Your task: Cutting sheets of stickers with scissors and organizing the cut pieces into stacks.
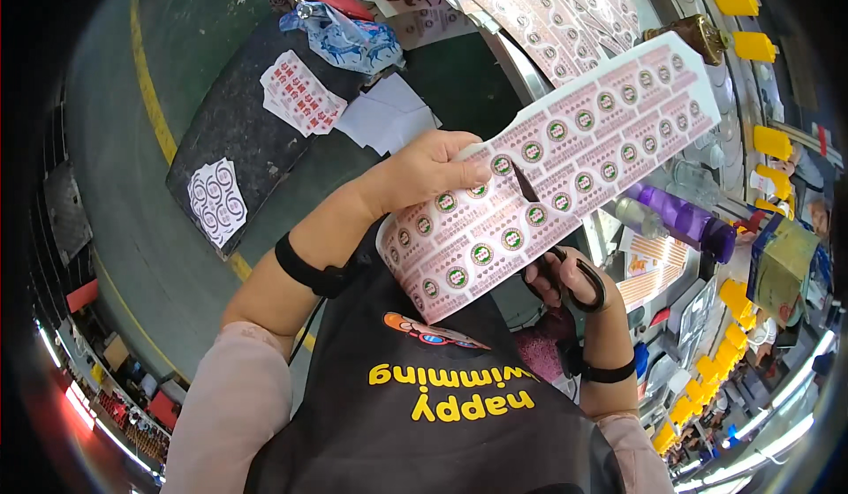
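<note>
1. A long printed label sheet (549,160) is held across the centre of the frame, slanted from the lower left toward the upper right, with rows of round green-and-brown emblems facing up.
2. Its upper edge is gripped by the left hand (428,172), at the centre of the frame. The thumb is pressed on the printed face; the other fingers are mostly hidden, so their exact spread cannot be told.
3. A pair of black-handled scissors (597,291) is held by the right hand (572,284), right of centre and just below the sheet's lower edge. The fingers are curled around the handles.
4. A dark blade (527,185) is seen above the printed face, near the sheet's middle. How wide the blades are parted cannot be told, since the rest is covered by the sheet.
5. In the upper left, a red-printed label stack (302,95) and a purple-printed label stack (217,201) are laid on a dark board (243,110).
6. More printed sheets (548,17) are piled at the top of the frame.
7. A purple bottle (685,218) is seen at the right, near the sheet.
</note>
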